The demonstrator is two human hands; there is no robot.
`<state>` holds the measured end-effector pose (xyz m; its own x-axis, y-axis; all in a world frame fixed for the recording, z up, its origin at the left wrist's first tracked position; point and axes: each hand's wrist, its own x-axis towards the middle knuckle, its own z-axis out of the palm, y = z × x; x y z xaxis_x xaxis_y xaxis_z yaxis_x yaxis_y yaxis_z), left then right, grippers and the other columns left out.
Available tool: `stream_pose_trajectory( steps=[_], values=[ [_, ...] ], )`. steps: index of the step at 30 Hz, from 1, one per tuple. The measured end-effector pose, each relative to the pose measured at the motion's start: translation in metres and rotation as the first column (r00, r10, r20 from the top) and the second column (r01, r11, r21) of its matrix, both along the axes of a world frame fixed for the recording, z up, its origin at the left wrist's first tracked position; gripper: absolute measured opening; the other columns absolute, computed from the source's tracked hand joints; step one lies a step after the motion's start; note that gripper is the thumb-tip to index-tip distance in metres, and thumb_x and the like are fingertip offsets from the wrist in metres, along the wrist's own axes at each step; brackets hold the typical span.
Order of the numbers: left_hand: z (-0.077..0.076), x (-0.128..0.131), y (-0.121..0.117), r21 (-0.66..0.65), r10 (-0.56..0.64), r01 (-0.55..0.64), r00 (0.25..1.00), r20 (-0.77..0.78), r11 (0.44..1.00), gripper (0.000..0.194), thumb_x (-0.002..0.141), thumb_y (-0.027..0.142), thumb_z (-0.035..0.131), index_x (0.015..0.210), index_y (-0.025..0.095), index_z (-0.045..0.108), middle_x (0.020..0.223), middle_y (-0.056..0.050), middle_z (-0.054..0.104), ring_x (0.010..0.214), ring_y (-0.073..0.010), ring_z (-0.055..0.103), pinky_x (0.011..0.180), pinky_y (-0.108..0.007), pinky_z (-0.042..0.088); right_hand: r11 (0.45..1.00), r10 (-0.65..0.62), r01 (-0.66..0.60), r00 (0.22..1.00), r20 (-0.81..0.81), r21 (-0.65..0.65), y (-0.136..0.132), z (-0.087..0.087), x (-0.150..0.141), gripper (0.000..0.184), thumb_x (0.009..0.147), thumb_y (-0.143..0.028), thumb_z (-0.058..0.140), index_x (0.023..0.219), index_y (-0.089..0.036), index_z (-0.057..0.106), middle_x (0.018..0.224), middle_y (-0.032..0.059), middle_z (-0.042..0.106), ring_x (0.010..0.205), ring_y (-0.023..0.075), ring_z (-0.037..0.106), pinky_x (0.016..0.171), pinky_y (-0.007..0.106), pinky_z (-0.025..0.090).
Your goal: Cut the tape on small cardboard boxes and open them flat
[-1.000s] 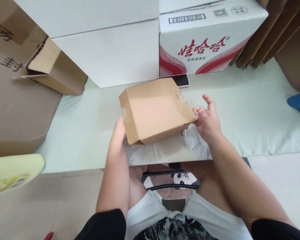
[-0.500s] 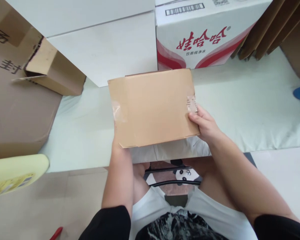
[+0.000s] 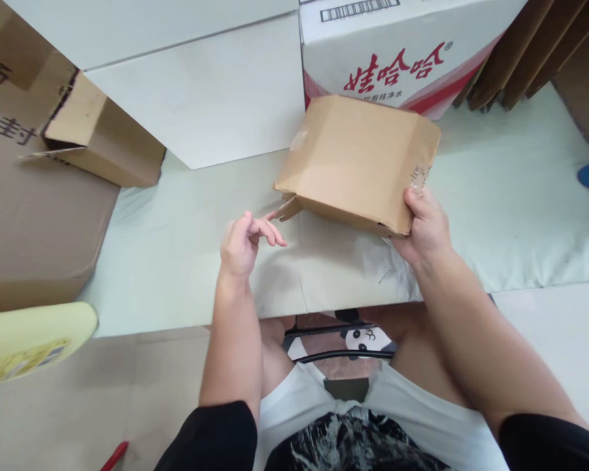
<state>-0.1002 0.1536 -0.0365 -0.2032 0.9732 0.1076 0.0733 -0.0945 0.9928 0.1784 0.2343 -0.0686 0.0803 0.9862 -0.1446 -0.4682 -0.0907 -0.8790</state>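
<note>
A small brown cardboard box (image 3: 358,160) is tilted above the pale table (image 3: 167,261), its near right corner gripped by my right hand (image 3: 425,226), thumb on top. Bits of clear tape show on the box's left and right edges. My left hand (image 3: 245,242) hovers just left of the box's lower left flap, holding nothing, its fingers loosely curled and pointing toward that flap.
A white carton with red printing (image 3: 402,52) and a large white box (image 3: 201,98) stand behind. An open brown box (image 3: 103,140) and a big brown carton (image 3: 24,216) lie at left. Cardboard sheets (image 3: 525,52) lean at back right. A yellow object (image 3: 29,340) sits lower left.
My left hand has let go of the box. My right hand has swung the box up and to the right, turning it; the phone seen earlier behind it is now hidden.
</note>
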Motion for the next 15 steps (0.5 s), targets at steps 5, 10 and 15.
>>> stream_pose_trajectory(
  steps=[5, 10, 15],
  values=[
    [-0.008, -0.014, 0.006, 0.099, 0.457, -0.463, 0.886, 0.076, 0.881, 0.039, 0.085, 0.040, 0.054, 0.054, 0.021, 0.067, 0.064, -0.006, 0.070, 0.075, -0.0197, 0.071, 0.079, -0.032, 0.057, 0.988, 0.148, -0.148, 0.989, 0.003, -0.045, -0.002, 0.007, 0.007, 0.038, 0.072, -0.043, 0.082, 0.102, -0.025, 0.067, 0.107, 0.0033, 0.078, 0.112, 0.0297, 0.074, 0.095, 0.049, 0.065],
    [-0.007, -0.026, 0.004, -0.033, 0.312, -0.311, 0.950, 0.026, 0.950, 0.032, 0.071, 0.035, 0.080, 0.101, 0.023, 0.079, 0.113, -0.006, 0.079, 0.118, -0.0260, 0.070, 0.098, -0.033, 0.057, 0.947, 0.316, -0.315, 0.949, 0.004, -0.067, -0.009, 0.020, 0.008, 0.045, 0.069, -0.048, 0.082, 0.104, -0.024, 0.067, 0.110, 0.0075, 0.078, 0.120, 0.0344, 0.071, 0.094, 0.051, 0.065],
    [-0.012, -0.025, 0.000, -0.032, 0.183, -0.182, 0.983, 0.035, 0.983, 0.057, 0.061, 0.040, 0.097, 0.111, 0.025, 0.074, 0.127, -0.007, 0.074, 0.131, -0.0318, 0.064, 0.105, -0.038, 0.057, 0.884, 0.457, -0.450, 0.889, 0.032, -0.127, -0.015, 0.026, 0.009, 0.052, 0.063, -0.051, 0.088, 0.104, -0.024, 0.068, 0.108, 0.0078, 0.079, 0.114, 0.0352, 0.074, 0.091, 0.049, 0.064]
  ],
)
